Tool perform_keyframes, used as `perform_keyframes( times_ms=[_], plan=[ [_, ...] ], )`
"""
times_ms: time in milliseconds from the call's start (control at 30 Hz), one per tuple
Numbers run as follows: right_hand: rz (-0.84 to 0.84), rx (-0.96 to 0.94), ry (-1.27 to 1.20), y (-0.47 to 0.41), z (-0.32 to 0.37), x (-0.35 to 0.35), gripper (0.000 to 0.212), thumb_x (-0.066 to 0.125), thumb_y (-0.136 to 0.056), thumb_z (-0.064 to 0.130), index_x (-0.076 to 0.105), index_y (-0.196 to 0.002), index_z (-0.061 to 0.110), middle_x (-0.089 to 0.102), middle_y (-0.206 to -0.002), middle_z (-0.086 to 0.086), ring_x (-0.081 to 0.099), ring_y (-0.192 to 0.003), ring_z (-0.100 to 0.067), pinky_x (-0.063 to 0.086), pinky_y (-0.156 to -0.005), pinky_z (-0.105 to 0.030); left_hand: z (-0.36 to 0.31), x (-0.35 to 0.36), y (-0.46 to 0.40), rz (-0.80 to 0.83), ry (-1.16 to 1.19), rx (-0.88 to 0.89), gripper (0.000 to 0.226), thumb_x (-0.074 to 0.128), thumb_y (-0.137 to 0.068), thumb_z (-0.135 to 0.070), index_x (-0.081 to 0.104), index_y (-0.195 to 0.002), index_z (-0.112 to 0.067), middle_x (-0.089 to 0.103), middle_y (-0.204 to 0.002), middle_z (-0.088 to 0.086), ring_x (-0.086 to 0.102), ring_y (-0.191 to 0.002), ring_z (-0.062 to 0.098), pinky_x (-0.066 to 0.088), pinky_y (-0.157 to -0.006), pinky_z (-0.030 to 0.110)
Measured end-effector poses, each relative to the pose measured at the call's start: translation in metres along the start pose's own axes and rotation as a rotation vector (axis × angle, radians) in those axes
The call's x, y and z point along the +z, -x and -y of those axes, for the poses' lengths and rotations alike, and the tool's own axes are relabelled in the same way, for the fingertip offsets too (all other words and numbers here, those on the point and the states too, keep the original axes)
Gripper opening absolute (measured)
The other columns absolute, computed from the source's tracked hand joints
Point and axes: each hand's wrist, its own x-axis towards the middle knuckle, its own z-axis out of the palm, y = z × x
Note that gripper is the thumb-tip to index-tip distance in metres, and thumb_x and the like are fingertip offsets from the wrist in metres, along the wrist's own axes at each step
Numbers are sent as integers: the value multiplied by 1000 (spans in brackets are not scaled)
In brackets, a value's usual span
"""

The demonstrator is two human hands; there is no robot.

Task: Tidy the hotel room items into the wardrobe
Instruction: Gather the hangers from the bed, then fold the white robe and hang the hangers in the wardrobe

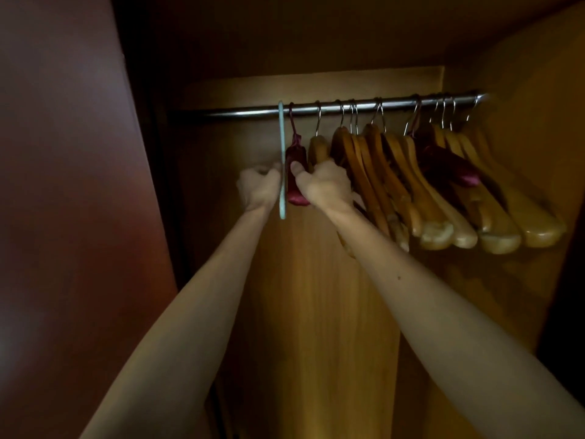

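While both your bare forearms stretch up into the wardrobe, your left hand (258, 188) curls its fingers around the thin pale-blue plastic hanger (281, 160), probably to steady it on its hook. Your right hand (326, 185) grips the padded maroon satin hanger (296, 172) just beside it, thumb pressed on the padding, seemingly to part it from the rest. Both hang near the left end of the chrome rail (332, 106). Beyond your right hand, the golden wooden hangers (443, 198) crowd toward the rail's right end, a second maroon hanger (449, 163) among them. Farthest back stands the wardrobe's pale wood back panel (316, 296).
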Motion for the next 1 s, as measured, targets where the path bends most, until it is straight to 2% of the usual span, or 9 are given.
perform_keyframes(
  times_ms=[100, 167, 233, 300, 467, 533, 700, 833, 1000],
  plan=[
    [-129, -150, 76, 45, -12, -3, 49, 56, -94, 55, 56, -121, 14, 70, -97, 0, 68, -90, -19, 42, -64, -21, 26, -2, 17, -72, -7, 4, 23, 60, -91, -38, 70, -95, -18, 72, -98, -1, 66, -91, 16, 52, -86, 27],
    [-157, -252, 70, 76, -23, -5, 50, 56, -94, 54, 51, -128, 19, 70, -97, 5, 67, -84, -12, 37, -57, -14, 47, -5, 35, -87, -44, 16, 12, 59, -93, -31, 65, -93, -21, 69, -97, -1, 62, -91, 15, 47, -82, 23],
    [-144, -304, 41, 99, -43, -3, 49, 55, -94, 54, 49, -131, 23, 69, -96, 7, 65, -80, -7, 36, -58, -10, 72, -7, 53, -34, -103, 15, 9, 58, -92, -26, 65, -96, -23, 69, -100, -3, 64, -97, 16, 50, -85, 26],
    [-89, -285, 32, 118, -72, 4, 46, 55, -94, 54, 53, -129, 23, 69, -99, 7, 65, -83, -7, 43, -67, -17, 101, -7, 74, 87, -190, 10, 12, 58, -91, -22, 67, -98, -24, 71, -104, -3, 65, -102, 16, 54, -91, 31],
    [193, -98, 190, 165, -191, 30, 29, 58, -92, 46, 67, -109, 24, 70, -93, 7, 67, -84, -13, 54, -74, -31, 166, -2, 144, 296, -360, -63, 9, 60, -92, -23, 68, -95, -23, 67, -93, -6, 62, -89, 11, 44, -74, 19],
    [311, -4, 248, 190, -242, 33, 25, 59, -93, 42, 69, -106, 24, 70, -97, 7, 67, -88, -14, 56, -78, -33, 194, 5, 175, 363, -409, -125, 12, 60, -93, -24, 70, -99, -20, 64, -92, -7, 58, -86, 8, 40, -75, 17],
    [596, 296, 328, 257, -355, 20, 19, 62, -94, 38, 69, -106, 26, 69, -103, 8, 66, -95, -14, 55, -83, -32, 282, 32, 253, 675, -525, -325, 15, 63, -92, -28, 70, -102, -19, 70, -94, -5, 68, -88, 15, 58, -84, 32],
    [745, 501, 280, 312, -430, -3, 14, 65, -92, 32, 70, -102, 24, 71, -104, 3, 67, -98, -17, 55, -86, -32, 337, 63, 314, 910, -661, -483, 12, 63, -93, -24, 68, -103, -22, 72, -98, -1, 72, -83, 17, 61, -84, 41],
    [836, 769, 271, 393, -501, -44, 28, 68, -91, 27, 72, -111, 8, 73, -111, -7, 68, -105, -22, 54, -91, -34, 379, 99, 386, 1242, -844, -518, 21, 56, -95, -21, 59, -74, -18, 74, -95, 15, 74, -88, 31, 61, -82, 44]
  ],
)
